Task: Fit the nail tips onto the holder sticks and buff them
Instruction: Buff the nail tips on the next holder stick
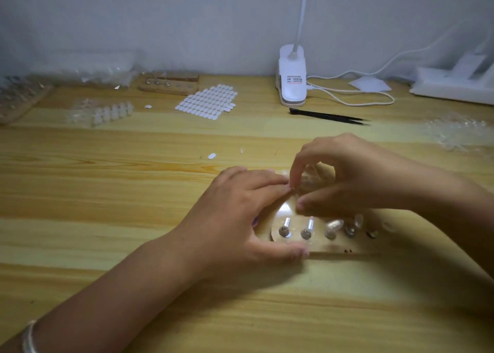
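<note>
Left hand (240,213) lies over the left end of the wooden holder block (339,245), fingers straight and pressed together on its far side, thumb laid along its near edge. A bracelet (29,336) sits on that wrist. Right hand (361,176) hovers just beyond the block, its index finger and thumb curled toward each other, the index tip touching the left hand's fingertips. Whether they pinch anything is too blurred to tell; something clear and crumpled (314,177) lies under its palm.

Between the two thumbs, holder sticks (307,228) stand in a row in the block. Two near the left thumb look bare, and under the right wrist one carries a clear nail tip (335,225).

Beyond the right hand, on the table (107,192), lie black tweezers (328,117) and a white clip lamp (292,77). Beyond the left hand are a sheet of white tabs (207,100), a loose tab (212,155), a second holder block (169,83), and, further left, a row of nail tips (112,112).
</note>
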`<state>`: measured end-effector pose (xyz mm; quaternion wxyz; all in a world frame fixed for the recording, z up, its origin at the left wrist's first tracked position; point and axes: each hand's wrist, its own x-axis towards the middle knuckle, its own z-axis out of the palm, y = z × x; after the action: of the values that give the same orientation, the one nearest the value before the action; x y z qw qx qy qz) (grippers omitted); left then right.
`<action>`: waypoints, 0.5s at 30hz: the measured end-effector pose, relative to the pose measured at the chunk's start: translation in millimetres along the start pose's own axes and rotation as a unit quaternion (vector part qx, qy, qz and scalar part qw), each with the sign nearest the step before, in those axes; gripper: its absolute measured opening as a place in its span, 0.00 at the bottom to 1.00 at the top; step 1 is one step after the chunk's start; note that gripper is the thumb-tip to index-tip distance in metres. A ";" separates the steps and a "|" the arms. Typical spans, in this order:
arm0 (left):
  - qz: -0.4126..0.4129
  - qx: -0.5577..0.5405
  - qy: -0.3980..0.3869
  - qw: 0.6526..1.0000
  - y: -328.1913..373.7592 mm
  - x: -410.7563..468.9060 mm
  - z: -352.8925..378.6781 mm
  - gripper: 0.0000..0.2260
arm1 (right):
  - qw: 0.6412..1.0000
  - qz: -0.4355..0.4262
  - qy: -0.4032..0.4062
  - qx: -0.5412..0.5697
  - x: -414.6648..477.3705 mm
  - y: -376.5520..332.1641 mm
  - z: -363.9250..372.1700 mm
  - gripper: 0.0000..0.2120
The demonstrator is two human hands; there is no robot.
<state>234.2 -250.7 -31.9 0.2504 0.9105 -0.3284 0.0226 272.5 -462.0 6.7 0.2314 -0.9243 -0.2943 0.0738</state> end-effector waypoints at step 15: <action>-0.003 -0.014 -0.008 1.000 -3.4 1.7 0.2 0.38 | 0.984 -0.114 0.112 -0.080 0.6 11.5 13.2 0.06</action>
<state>237.5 -249.5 -33.3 0.2610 0.9078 -0.3280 0.0102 275.3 -464.9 -10.4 0.1952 -0.9027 -0.3748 -0.0805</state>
